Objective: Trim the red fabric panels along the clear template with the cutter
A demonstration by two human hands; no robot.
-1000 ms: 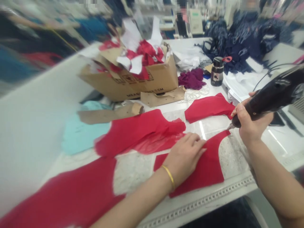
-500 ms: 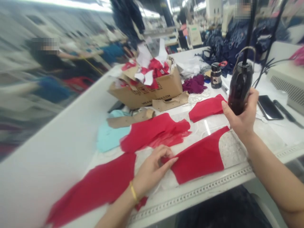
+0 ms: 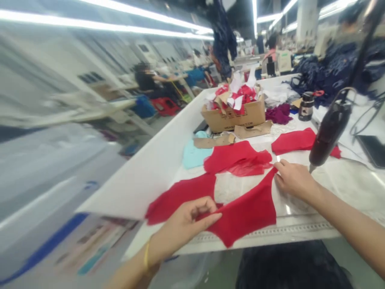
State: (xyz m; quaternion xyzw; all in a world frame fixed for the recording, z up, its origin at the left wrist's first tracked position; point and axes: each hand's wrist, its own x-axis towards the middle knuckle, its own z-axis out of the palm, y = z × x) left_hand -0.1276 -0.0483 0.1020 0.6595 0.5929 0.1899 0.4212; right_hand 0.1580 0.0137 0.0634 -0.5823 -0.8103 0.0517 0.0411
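A cut piece of red fabric [image 3: 249,214] is stretched between my two hands, its lower point reaching over the table's front edge. My left hand [image 3: 195,216] pinches its left end between thumb and fingers. At the narrow upper right corner, my right hand [image 3: 293,178] grips the cloth with its fingertips. Just beyond that hand stands a black handheld tool [image 3: 331,132] with a short pale tip, apart from my fingers. More red pieces lie around: one at the left [image 3: 183,198], a layered stack [image 3: 237,158] in the middle, and another [image 3: 294,140] behind the tool.
An open cardboard box [image 3: 234,116] full of red and white scraps stands at the back. Near it lie light-blue cloth [image 3: 195,154], brown card strips [image 3: 215,141] and maroon fabric [image 3: 279,113]. A dark jar [image 3: 306,106] and a phone [image 3: 373,150] are at the right. A white side panel [image 3: 144,176] borders the table.
My right hand has let go of the black tool and taken the red fabric's upper corner. The piece has come toward the front edge. My view has swung left.
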